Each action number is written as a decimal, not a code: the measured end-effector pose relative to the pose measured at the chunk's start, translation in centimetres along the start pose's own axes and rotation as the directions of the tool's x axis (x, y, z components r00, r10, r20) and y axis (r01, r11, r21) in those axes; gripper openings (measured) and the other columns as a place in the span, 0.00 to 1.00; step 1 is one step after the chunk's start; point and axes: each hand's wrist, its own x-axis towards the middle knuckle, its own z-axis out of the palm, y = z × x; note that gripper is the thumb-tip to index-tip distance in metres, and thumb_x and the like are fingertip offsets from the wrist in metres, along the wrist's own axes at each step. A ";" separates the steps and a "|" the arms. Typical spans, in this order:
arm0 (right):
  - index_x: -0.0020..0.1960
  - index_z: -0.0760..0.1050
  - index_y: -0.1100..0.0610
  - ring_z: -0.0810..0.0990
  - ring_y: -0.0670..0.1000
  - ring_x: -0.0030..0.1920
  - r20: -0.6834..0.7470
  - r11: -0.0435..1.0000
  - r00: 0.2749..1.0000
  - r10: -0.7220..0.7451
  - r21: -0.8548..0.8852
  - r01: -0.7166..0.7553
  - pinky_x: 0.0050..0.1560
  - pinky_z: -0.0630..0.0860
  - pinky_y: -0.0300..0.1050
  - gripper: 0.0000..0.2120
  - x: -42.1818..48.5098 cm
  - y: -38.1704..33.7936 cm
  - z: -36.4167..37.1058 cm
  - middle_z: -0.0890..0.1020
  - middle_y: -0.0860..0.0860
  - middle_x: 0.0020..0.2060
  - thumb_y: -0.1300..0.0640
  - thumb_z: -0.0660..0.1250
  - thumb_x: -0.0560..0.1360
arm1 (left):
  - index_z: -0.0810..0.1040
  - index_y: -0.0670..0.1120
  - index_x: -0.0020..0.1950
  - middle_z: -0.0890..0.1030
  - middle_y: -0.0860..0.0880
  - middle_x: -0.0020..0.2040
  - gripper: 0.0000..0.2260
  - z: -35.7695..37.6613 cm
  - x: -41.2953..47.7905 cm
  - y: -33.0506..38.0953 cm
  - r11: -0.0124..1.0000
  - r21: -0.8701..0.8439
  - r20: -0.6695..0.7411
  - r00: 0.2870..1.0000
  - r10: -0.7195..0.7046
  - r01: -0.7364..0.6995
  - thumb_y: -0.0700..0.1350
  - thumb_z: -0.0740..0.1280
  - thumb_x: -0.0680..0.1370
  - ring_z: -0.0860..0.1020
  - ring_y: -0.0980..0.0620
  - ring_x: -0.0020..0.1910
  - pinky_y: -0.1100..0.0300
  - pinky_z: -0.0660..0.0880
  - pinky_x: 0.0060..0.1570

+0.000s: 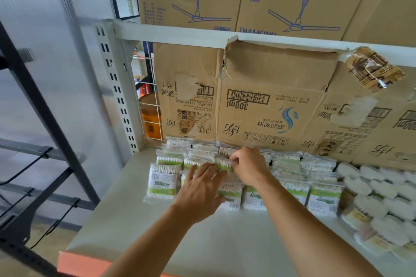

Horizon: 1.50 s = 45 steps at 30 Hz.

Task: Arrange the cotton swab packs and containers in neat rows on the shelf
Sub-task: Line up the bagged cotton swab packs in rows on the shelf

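Cotton swab packs [162, 183] lie in rows on the shelf [225, 243], past its bare front strip, front row label-up. Step in hand, prob.: seating one pack in the 2nd row. To do it well, keep the L hand [203, 186] flat, fingers straight, pressing the front-row packs so nothing slides. R hand [247, 167] pinches the loose pack [221, 163] by its edge w/ curled fingers. Lower it square to its neighbours, edges flush, no overlap. That pack sits just beyond the L fingertips, under the R fingers. Round containers [382, 189] are grouped to the right, well apart from both hands. Cardboard boxes [270, 108] stand behind.
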 end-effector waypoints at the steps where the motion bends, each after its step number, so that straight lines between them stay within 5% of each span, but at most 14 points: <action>1: 0.42 0.82 0.51 0.75 0.54 0.50 0.003 1.000 1.000 -0.017 0.012 0.017 0.53 0.75 0.51 0.07 -0.1 0.0 -0.2 0.81 0.51 0.46 0.59 0.68 0.75 | 0.70 0.48 0.68 0.73 0.49 0.65 0.28 -0.2 0.2 0.2 1.000 0.001 0.009 1.000 -0.006 0.006 0.58 0.70 0.71 0.67 0.46 0.68 0.45 0.62 0.68; 7: 0.44 0.80 0.50 0.77 0.49 0.47 0.112 0.994 0.993 -0.046 0.104 0.035 0.56 0.73 0.51 0.09 -0.7 -0.2 -2.0 0.79 0.44 0.41 0.62 0.64 0.75 | 0.54 0.50 0.76 0.53 0.47 0.77 0.34 -1.0 1.4 0.4 0.998 0.043 0.146 0.988 -0.055 0.049 0.58 0.65 0.76 0.47 0.47 0.76 0.45 0.45 0.73; 11: 0.42 0.80 0.49 0.79 0.48 0.43 0.127 0.982 0.991 -0.033 0.189 0.009 0.47 0.75 0.45 0.11 -0.8 0.1 -2.4 0.82 0.44 0.41 0.62 0.63 0.74 | 0.48 0.50 0.77 0.49 0.49 0.78 0.40 -0.7 2.3 0.0 0.998 0.038 0.222 0.974 -0.047 0.040 0.58 0.68 0.74 0.41 0.46 0.77 0.43 0.40 0.72; 17: 0.47 0.76 0.50 0.74 0.44 0.28 0.082 0.949 0.997 -0.005 0.314 -0.021 0.31 0.71 0.38 0.13 -0.5 0.4 -2.4 0.83 0.47 0.46 0.66 0.58 0.76 | 0.55 0.49 0.74 0.59 0.50 0.73 0.39 -0.7 2.5 -0.1 0.998 0.048 0.188 0.981 -0.052 0.043 0.59 0.71 0.70 0.52 0.46 0.75 0.42 0.43 0.73; 20: 0.54 0.77 0.54 0.74 0.40 0.35 -0.024 0.963 1.000 -0.010 0.271 0.017 0.36 0.69 0.32 0.13 0.1 0.2 -2.2 0.81 0.49 0.55 0.66 0.58 0.78 | 0.53 0.48 0.75 0.60 0.51 0.72 0.42 -0.5 2.5 -0.3 0.996 0.082 0.170 0.984 -0.043 0.029 0.61 0.71 0.69 0.55 0.47 0.73 0.41 0.44 0.73; 23: 0.64 0.75 0.57 0.80 0.50 0.48 -0.034 0.987 0.999 0.011 0.159 -0.005 0.47 0.75 0.41 0.17 0.7 -0.1 -1.8 0.79 0.52 0.60 0.66 0.60 0.78 | 0.55 0.48 0.74 0.61 0.50 0.71 0.41 -0.4 2.4 -0.4 0.994 0.107 0.168 0.985 -0.032 0.014 0.61 0.70 0.69 0.56 0.46 0.72 0.41 0.44 0.72; 28: 0.53 0.79 0.60 0.80 0.55 0.45 -0.007 0.997 0.998 0.059 0.055 -0.058 0.46 0.80 0.52 0.10 1.9 -0.1 -0.5 0.82 0.55 0.46 0.67 0.62 0.75 | 0.60 0.50 0.72 0.61 0.49 0.70 0.35 -0.6 2.3 -0.4 0.994 0.112 0.168 0.986 -0.023 0.004 0.62 0.68 0.70 0.55 0.46 0.72 0.42 0.42 0.72; 31: 0.45 0.77 0.59 0.80 0.55 0.40 0.015 0.996 0.996 0.092 -0.012 -0.092 0.41 0.80 0.51 0.05 2.3 -0.2 0.0 0.80 0.55 0.40 0.65 0.63 0.75 | 0.60 0.50 0.72 0.61 0.49 0.70 0.35 -0.7 2.1 -0.4 0.995 0.103 0.177 0.984 -0.033 0.015 0.62 0.68 0.71 0.54 0.47 0.72 0.42 0.42 0.73; 36: 0.43 0.77 0.59 0.78 0.55 0.38 0.038 0.987 0.992 0.124 -0.108 -0.120 0.34 0.70 0.44 0.05 2.7 -0.6 0.4 0.79 0.54 0.37 0.64 0.63 0.76 | 0.61 0.51 0.72 0.61 0.49 0.70 0.34 -0.9 2.0 -0.3 0.995 0.092 0.181 0.982 -0.049 0.032 0.61 0.68 0.71 0.53 0.47 0.73 0.43 0.42 0.73; 42: 0.52 0.80 0.59 0.79 0.55 0.51 0.038 0.984 0.998 0.057 -0.173 -0.049 0.46 0.77 0.49 0.11 2.9 -1.1 0.5 0.79 0.53 0.51 0.69 0.65 0.74 | 0.61 0.51 0.72 0.61 0.50 0.70 0.33 -1.0 2.0 -0.1 0.996 0.082 0.187 0.981 -0.060 0.045 0.60 0.68 0.72 0.53 0.47 0.73 0.44 0.43 0.73; 45: 0.48 0.80 0.58 0.80 0.55 0.43 0.070 0.981 0.997 0.034 -0.192 -0.020 0.41 0.77 0.48 0.10 3.1 -1.0 0.7 0.81 0.53 0.44 0.69 0.65 0.74 | 0.60 0.51 0.73 0.61 0.50 0.70 0.34 -1.0 2.0 -0.1 0.995 0.082 0.192 0.979 -0.064 0.049 0.60 0.68 0.72 0.53 0.47 0.73 0.44 0.44 0.74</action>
